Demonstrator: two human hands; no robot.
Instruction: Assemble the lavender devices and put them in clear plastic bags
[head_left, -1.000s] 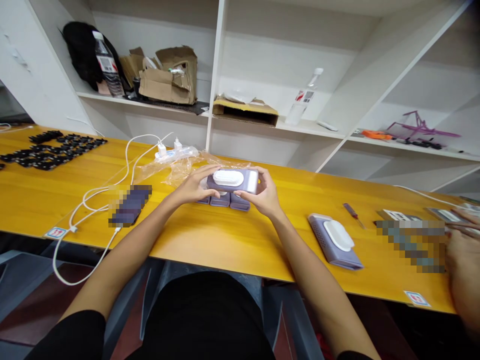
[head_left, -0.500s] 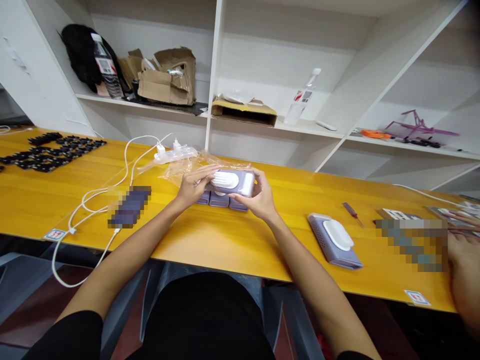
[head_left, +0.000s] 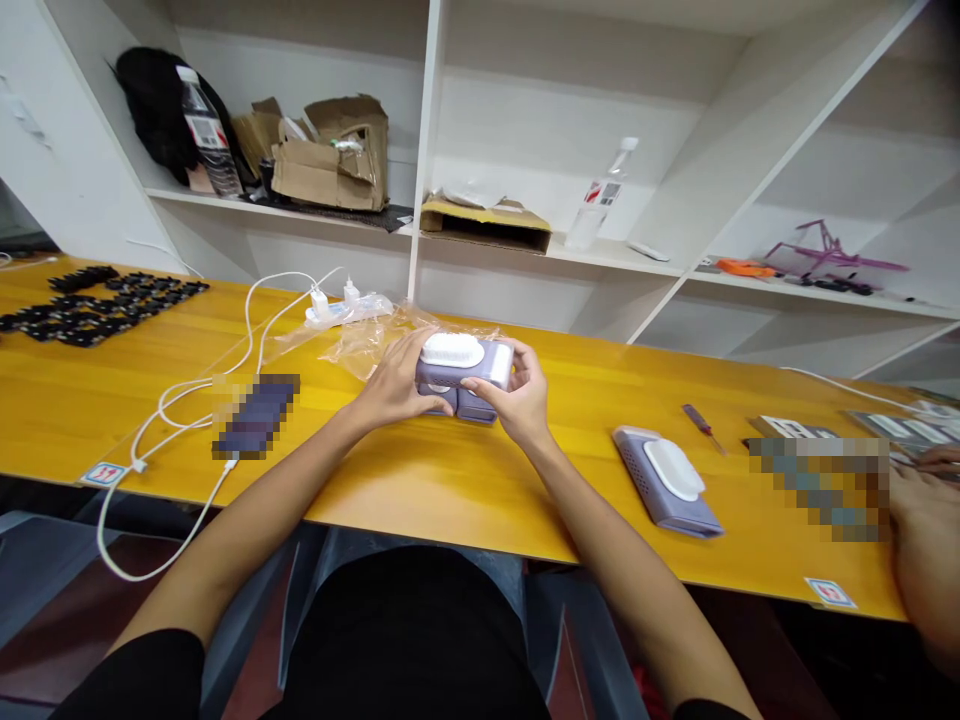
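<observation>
A purple box-shaped device (head_left: 465,375) with a raised white oval part is held level between my two hands over the desk. My left hand (head_left: 394,380) is curled round its left end, thumb reaching low across the front of similar purple devices (head_left: 474,406) underneath. My right hand (head_left: 525,395) grips the right end, thumb on the front face and fingers behind. The lower devices stand side by side, partly hidden by the held one and my left hand. Whether the held device rests on them I cannot tell.
Another purple device (head_left: 667,482) lies to the right, near a screwdriver (head_left: 703,428). A phone (head_left: 259,415) with white cables, a power strip (head_left: 349,308) and clear plastic wrap (head_left: 360,345) are at left. Another person's hand (head_left: 926,520) is far right.
My left hand has shifted its grip, its thumb dropping from the held device's left end to the front of the lower devices. The right hand keeps its hold.
</observation>
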